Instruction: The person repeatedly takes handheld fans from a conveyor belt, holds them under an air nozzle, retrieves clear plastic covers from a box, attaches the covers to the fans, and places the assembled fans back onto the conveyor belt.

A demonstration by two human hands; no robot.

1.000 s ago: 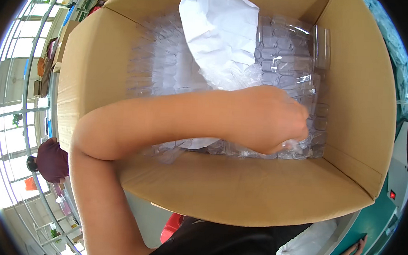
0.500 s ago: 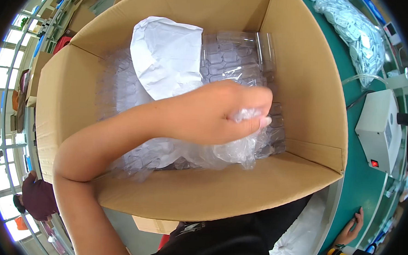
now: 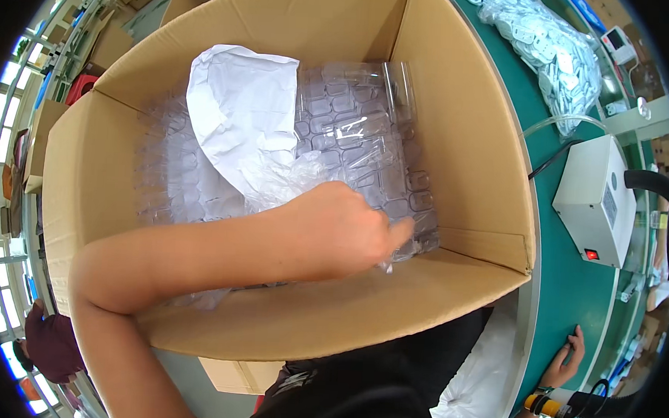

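Item: clear plastic trays [image 3: 346, 126], stacked in an open cardboard box [image 3: 467, 140]. From the fingers of our left hand [image 3: 337, 228], the exposed trays lay toward the box's far side, their pocket rows running on past the knuckles. Their full long axis was hidden by our forearm and the crumpled white paper [image 3: 241, 106]. Our left hand, inside the box, was much the nearer.

Fingers, left: mostly curled, index angled outward; a scrap of clear film [image 3: 386, 268] showed just below, but we could not tell whether they pinched it. Fingers, right: spread loosely, our right hand [image 3: 561, 368] resting on the green counter [image 3: 572, 297] outside the box.

Appearance: transparent, glossy, moulded with rounded pockets, faintly grey-violet. Adjoining: crumpled clear wrap [image 3: 287, 184], between paper and left hand.
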